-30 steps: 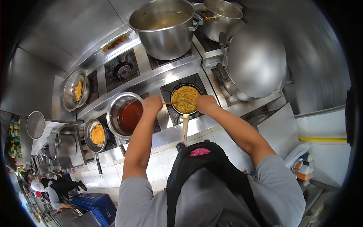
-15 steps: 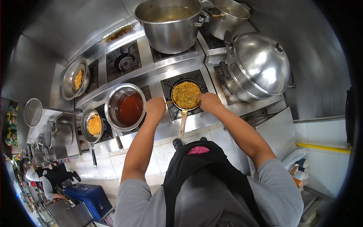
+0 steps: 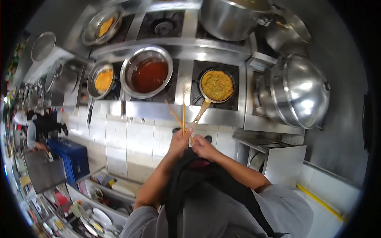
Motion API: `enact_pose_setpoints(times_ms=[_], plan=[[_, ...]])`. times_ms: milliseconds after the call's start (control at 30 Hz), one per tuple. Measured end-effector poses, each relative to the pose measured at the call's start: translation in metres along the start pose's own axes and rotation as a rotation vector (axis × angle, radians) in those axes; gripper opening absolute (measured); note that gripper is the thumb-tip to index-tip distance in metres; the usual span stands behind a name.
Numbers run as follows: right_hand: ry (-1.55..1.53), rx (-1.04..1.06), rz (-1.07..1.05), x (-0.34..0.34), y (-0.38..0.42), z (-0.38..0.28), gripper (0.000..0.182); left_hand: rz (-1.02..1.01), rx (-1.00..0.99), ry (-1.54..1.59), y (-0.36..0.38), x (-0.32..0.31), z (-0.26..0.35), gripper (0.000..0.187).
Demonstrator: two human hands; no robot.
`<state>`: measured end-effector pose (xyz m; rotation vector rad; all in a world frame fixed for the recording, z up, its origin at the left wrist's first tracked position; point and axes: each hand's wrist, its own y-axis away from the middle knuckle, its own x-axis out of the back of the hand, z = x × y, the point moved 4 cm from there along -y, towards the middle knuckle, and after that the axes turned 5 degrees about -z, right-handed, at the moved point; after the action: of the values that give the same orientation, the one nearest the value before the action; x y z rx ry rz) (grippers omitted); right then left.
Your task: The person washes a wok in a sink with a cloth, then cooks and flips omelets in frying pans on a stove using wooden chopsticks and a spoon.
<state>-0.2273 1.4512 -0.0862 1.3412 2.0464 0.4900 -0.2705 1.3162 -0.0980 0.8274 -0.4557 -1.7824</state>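
My left hand (image 3: 179,143) is closed around a pair of wooden chopsticks (image 3: 183,115), which point up toward the stove and cross near my fingers. My right hand (image 3: 203,148) is closed beside it, at the lower end of the slanted chopstick. Both hands are in front of the stove edge, close to my black apron (image 3: 206,178). Beyond them, a small frying pan (image 3: 201,112) with a light handle sits on the front burner. A round yellow omelette with green flecks (image 3: 216,85) fills it, and neither hand touches the pan.
Left of the pan stand a steel bowl (image 3: 170,71) of red sauce and a frying pan (image 3: 90,81) with orange food. A domed steamer (image 3: 305,91) is at right, a big stockpot (image 3: 226,22) behind. A person (image 3: 39,129) works far left near a blue bin (image 3: 71,158).
Both hands have drawn back from the pan and come together near my body, with the chopsticks now side by side and crossing. The view has turned, so the stove appears shifted.
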Motion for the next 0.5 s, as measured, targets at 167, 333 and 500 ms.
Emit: enact_pose_setpoints(times_ms=[167, 333, 500], plan=[[-0.254, -0.361, -0.574, 0.002, -0.054, 0.095, 0.04, 0.255, -0.35, -0.385, 0.041, 0.064, -0.047, 0.025], [-0.265, -0.436, 0.023, 0.049, -0.182, 0.174, 0.058, 0.44, -0.263, -0.355, 0.088, 0.122, -0.068, 0.028], [-0.336, -0.249, 0.398, 0.054, -0.269, 0.191, 0.051, 0.507, -0.096, -0.467, 0.126, 0.212, -0.147, 0.031]])
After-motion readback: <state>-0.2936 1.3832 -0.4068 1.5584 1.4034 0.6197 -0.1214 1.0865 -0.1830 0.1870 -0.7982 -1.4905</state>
